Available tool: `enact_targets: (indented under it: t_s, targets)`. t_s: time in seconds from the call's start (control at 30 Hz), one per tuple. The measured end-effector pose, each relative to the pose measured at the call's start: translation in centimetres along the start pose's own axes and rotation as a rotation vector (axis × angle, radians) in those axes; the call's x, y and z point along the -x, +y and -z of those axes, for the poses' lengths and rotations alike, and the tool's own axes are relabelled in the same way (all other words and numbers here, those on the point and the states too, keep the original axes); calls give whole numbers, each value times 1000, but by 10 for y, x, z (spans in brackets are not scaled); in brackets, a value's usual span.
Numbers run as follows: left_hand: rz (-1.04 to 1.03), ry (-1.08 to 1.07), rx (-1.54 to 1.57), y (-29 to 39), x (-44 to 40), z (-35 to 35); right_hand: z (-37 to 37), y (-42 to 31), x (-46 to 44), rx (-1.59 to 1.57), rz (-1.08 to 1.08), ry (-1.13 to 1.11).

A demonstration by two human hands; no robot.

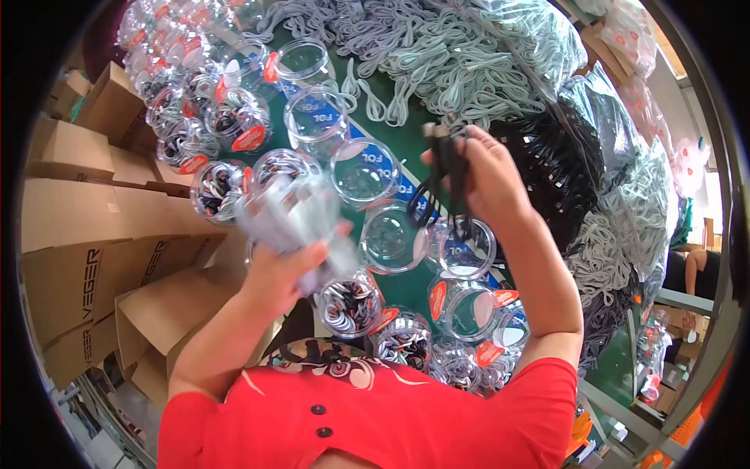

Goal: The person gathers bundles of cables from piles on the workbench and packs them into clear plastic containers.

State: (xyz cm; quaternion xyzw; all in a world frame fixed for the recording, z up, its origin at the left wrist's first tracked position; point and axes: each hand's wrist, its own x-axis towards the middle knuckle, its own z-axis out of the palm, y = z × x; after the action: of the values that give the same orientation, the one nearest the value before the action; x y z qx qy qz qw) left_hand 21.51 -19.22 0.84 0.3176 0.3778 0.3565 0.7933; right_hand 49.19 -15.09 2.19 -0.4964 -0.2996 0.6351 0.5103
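Observation:
My left hand [283, 272] is closed around a bundle of pale grey cables [293, 211], smeared by motion, over the clear jars at the left. My right hand [494, 176] grips several black cables [447, 164], their loops hanging down above the green table. Just below these black loops stands a clear plastic jar [462, 248]. Between my hands are more clear jars, one of them a round jar [391, 236]. Close to my body, a jar of mixed cables [349, 303] sits under my left hand.
Heaps of pale cables [461, 70] and a black cable pile [558, 168] cover the far and right side. Filled jars with orange labels [238, 119] crowd the left. Cardboard boxes [117, 227] stand beyond the left edge. Another person's arm [691, 273] shows at far right.

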Motion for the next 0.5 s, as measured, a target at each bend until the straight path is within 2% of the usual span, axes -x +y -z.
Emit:
enact_targets:
  t_s: [0.07,0.13,0.2,0.27,0.3,0.37,0.4,0.47,0.5]
  targets:
    - [-92,-54,-46,-4,-28,-23,-43,11,14,37,70,29]
    - [-26,-218,-44,-14,-32,-50,-65,42,15,609,550,203]
    - [-28,-60,50,-27,-33,-59,-75,42,23,756,560,223]
    - [13,32,147,-34,-34,-61,-68,45,21,850,452,169]
    - [59,48,198,-35,-35,-60,-59,39,20,807,267,-25]
    - [277,24,197,-33,-29,-29,-28,18,7,483,-61,-339]
    - [267,-32,206,-32,-25,-19,-11,7,-3,311,-220,-492]
    - [240,-143,220,-30,-15,-3,36,16,-42,1033,-102,-174]
    - [240,-119,181,-28,-9,-2,71,41,-67,1354,55,-197]
